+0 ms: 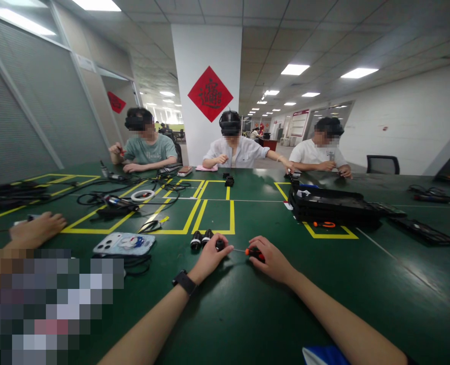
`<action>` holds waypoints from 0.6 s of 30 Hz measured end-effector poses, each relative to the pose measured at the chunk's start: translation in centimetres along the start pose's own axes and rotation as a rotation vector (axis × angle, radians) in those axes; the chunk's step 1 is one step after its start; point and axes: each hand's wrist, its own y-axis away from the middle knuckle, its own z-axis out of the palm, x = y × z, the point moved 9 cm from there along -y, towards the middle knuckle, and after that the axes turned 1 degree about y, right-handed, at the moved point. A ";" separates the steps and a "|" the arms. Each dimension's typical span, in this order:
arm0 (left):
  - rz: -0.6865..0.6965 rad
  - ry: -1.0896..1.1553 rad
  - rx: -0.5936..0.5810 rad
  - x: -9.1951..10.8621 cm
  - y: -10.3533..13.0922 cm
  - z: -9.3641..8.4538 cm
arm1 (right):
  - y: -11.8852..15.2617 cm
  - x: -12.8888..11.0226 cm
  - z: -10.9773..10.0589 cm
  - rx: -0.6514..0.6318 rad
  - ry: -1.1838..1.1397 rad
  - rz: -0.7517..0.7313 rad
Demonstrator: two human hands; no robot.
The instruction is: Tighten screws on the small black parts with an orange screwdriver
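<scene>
Between the thumb and fingers of my left hand [208, 257] is a small black cylindrical part [220, 245], partly covered by the fingers. My right hand [273, 259] is wrapped round the orange and black handle of a screwdriver [254, 253]. Its thin metal shaft points left at my left hand; whether the tip touches the part I cannot tell. Just beyond my left hand, two black cylinders with pale bands [196, 241] stand side by side on the green table [225, 319].
A phone in a pale case [125, 244] lies at left, near a co-worker's hand [38, 228]. Cables and a white ring of tape [142, 195] lie beyond it. Black trays [333, 205] are stacked at right, an orange-handled tool [324, 224] before them. Several people sit around the table.
</scene>
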 end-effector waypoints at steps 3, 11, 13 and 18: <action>-0.004 -0.009 -0.006 -0.1 0.0 0.1 | 0.0 0.2 0.2 -0.012 0.024 -0.001; -0.006 -0.018 0.000 -0.2 0.0 0.1 | 0.2 0.0 -0.2 0.026 -0.023 -0.021; -0.002 -0.017 -0.007 -0.1 0.0 0.1 | 0.2 -0.1 -0.2 0.029 -0.033 -0.024; 0.005 -0.014 -0.011 0.1 0.1 0.0 | 0.1 0.1 0.0 0.009 -0.038 -0.010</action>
